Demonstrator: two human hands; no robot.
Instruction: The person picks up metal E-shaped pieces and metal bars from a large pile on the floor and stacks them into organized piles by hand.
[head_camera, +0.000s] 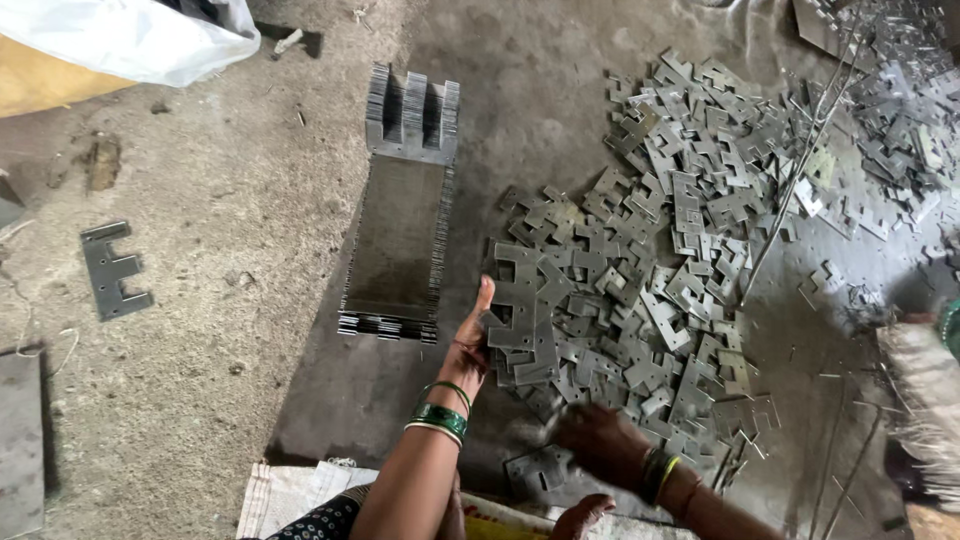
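The right hand (600, 440) is blurred, so its fingers and grip cannot be made out. The left hand (470, 345) hides its fingers behind a bundle of metal plates (520, 330). At 3 o'clock, a broom-like bundle (925, 400) is cut off by the edge. At 10 o'clock, a white plastic bag (130, 35) runs out of view.

Two hands (470, 345), one neat stack (400, 215), countless loose plates (680, 220)
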